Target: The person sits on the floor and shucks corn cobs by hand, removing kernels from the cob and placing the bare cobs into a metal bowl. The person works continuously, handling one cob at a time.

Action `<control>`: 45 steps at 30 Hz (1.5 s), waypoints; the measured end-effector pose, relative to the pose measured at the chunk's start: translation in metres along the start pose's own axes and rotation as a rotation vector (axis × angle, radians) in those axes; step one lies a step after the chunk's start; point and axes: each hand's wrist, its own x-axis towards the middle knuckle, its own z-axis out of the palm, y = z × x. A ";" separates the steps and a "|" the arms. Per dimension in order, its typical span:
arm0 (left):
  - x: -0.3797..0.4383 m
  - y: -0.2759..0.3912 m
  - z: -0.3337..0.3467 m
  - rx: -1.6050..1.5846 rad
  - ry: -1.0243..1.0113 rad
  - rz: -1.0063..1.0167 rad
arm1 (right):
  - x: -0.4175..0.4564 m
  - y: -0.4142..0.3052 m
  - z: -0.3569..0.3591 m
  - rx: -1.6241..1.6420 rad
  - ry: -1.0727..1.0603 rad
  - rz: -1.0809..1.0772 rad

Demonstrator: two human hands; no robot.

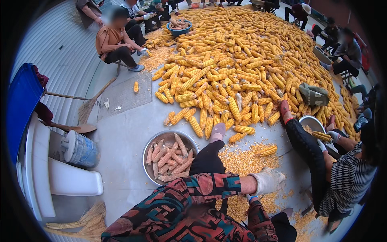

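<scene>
My left hand, in a whitish work glove, reaches across to the right above a heap of loose corn kernels. Its back faces me, so whatever its fingers hold is hidden. Just below that wrist, only a blue-and-white bit of my right hand shows; my left arm covers the remainder. A single ear of corn lies on the kernels beyond my left hand. Beside my left leg stands a metal basin of stripped corncobs. The big pile of yellow ears begins past my foot.
Close on the right, a seated person in gloves holds an ear over a metal basin. A bag lies on the pile. Other people sit around it. A bucket, a white ceramic fixture and brooms stand or lie leftward.
</scene>
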 end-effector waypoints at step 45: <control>0.067 -0.002 0.006 -1.681 0.641 -0.352 | -0.141 -0.085 -0.165 0.454 0.369 -0.403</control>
